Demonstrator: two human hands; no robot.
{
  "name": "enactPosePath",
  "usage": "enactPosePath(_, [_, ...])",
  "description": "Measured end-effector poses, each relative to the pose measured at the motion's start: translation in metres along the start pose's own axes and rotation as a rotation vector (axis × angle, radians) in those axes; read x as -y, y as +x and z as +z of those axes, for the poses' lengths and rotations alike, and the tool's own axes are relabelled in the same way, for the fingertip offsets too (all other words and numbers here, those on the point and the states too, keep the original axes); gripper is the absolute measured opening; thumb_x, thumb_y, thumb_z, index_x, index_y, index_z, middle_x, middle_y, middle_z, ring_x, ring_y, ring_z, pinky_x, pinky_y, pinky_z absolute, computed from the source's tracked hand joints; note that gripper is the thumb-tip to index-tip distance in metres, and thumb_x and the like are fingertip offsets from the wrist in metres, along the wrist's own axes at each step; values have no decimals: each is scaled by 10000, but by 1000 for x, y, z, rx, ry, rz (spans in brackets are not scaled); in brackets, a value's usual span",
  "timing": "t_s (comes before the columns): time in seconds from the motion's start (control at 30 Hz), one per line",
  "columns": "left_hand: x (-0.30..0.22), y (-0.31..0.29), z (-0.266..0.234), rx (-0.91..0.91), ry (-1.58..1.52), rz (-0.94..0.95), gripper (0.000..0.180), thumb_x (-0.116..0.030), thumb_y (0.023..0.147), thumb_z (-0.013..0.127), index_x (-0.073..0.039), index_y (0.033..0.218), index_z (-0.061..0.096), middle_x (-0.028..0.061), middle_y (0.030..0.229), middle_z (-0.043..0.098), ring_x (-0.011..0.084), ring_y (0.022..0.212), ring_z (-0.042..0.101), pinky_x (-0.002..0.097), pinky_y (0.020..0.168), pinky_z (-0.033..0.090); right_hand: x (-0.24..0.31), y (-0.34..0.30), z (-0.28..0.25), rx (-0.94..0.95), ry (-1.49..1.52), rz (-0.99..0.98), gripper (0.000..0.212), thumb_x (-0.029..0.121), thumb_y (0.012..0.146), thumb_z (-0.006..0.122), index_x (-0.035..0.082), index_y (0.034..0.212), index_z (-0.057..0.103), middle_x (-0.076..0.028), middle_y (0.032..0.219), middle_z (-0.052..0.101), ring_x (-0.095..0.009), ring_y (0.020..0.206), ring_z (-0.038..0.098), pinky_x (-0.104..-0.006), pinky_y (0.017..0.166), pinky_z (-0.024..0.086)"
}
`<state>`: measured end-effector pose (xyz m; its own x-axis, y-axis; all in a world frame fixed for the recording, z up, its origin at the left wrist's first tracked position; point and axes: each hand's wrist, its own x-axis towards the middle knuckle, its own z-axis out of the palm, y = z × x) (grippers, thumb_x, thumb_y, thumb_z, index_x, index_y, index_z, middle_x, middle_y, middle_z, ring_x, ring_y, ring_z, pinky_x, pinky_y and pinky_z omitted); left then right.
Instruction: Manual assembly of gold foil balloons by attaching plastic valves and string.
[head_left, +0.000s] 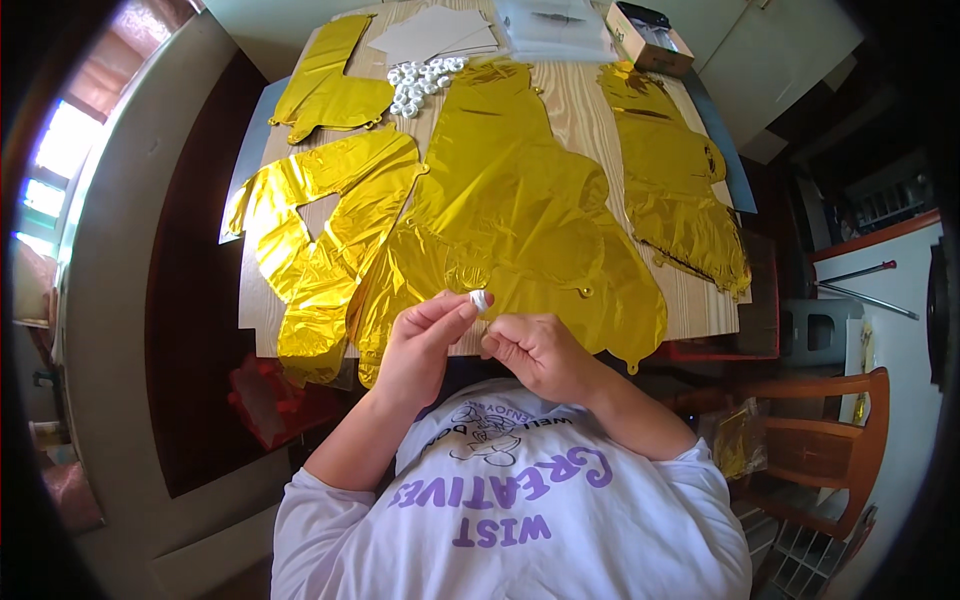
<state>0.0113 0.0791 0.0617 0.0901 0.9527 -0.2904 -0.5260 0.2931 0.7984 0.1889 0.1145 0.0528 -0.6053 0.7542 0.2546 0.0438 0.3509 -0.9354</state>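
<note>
Between thumb and forefinger of my left hand (432,332) is a small white roll (479,299), held just above the table's near edge. My right hand (540,352) is close beside it with the fingers curled in a pinch; whatever they may hold is too small to make out. Beyond both hands a large flat gold foil balloon (500,170) spreads over the middle of the table. To its left lies another gold foil balloon (290,245), crinkled and shiny, with a hole in its shape. Similar small white rolls (408,100) are heaped farther back.
More gold foil balloons lie at the far left (345,100) and on the right (670,180) of the wooden table (705,312). White sheets (430,35), clear plastic bags (555,30) and a cardboard box (648,45) line the back. A wooden chair (820,450) stands right.
</note>
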Motion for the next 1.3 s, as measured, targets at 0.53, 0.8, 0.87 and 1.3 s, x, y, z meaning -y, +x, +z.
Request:
enactPosePath(0.53, [7,-12,2,230,214,49,88,-108,921,634,-32,918,677,-6,859,575,81,821,533,228,767,403,-9,7,-29,361,692,595,314,315,960,590,64,772,615,29,658,547,-61,568,477,-223,533,378])
enactPosePath(0.8, [8,-10,-7,277,-113,24,85,-63,908,616,-33,946,687,25,937,597,111,906,562,242,833,414,18,-9,-30,-34,122,304,118,140,928,621,24,922,640,-40,832,610,-121,730,592,-256,662,485])
enactPosePath(0.87, [8,-10,-6,294,-123,25,88,-55,905,613,-32,944,688,28,938,596,116,918,558,247,846,409,29,-6,-39,-95,-48,113,83,80,897,639,12,945,638,-62,864,620,-152,768,619,-273,691,499])
enactPosePath(1.3, [-2,-14,-7,472,-36,86,150,-104,921,557,-30,932,687,56,937,580,153,925,533,287,854,382,48,13,-39,230,294,149,168,7,821,711,11,987,684,-68,916,698,-144,862,661,-263,778,509])
